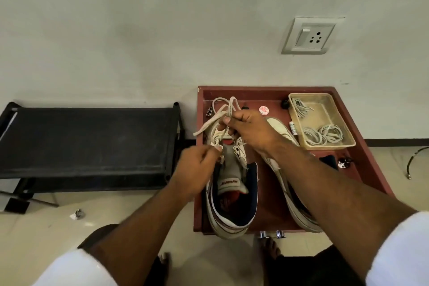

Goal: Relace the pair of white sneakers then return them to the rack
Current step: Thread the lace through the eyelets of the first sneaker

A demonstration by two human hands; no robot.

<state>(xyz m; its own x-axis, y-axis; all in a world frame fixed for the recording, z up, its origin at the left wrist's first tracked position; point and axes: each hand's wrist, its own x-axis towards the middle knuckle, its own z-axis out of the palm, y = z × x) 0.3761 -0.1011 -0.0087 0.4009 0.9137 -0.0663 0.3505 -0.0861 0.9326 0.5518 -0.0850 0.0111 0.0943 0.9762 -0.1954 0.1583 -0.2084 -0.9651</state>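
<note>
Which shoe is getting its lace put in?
The left sneaker, under both hands; its lace is held up. The right sneaker lies untouched under the arm.

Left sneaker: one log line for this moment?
relacing | right hand pinches lace | left hand at eyelets | left sneaker on red tray

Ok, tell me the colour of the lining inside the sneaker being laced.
Dark navy blue, around the collar of the sneaker; the head view, the only one, shows it.

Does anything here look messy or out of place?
A crumpled scrap of wrapper lies loose on the floor near the black rack. A cable end trails on the floor at far right. Otherwise the laces in the beige tray look tidy.
</note>
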